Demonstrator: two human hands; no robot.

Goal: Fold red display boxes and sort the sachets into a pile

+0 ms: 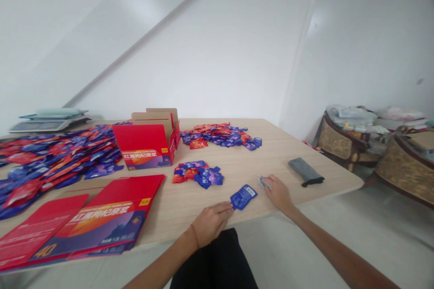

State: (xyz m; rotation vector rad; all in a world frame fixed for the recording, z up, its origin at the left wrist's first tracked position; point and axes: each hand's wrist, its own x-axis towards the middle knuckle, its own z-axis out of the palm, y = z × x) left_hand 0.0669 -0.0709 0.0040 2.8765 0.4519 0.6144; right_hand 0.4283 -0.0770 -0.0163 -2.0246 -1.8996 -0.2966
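My left hand (212,221) rests on the front edge of the wooden table (271,153), fingers closed on the corner of a blue sachet (244,196) that lies flat. My right hand (278,192) lies just to its right, fingers curled over a small pale-blue item (262,182) that is too small to name. A small heap of blue and red sachets (198,174) sits a little beyond both hands.
An open red carton (149,144) stands mid-table with a larger sachet heap (222,134) behind it. Flat red cartons (77,226) lie front left, a wide sachet pile (50,158) and a scale (50,119) far left. A grey pouch (305,171) lies right; cluttered furniture (373,140) beyond.
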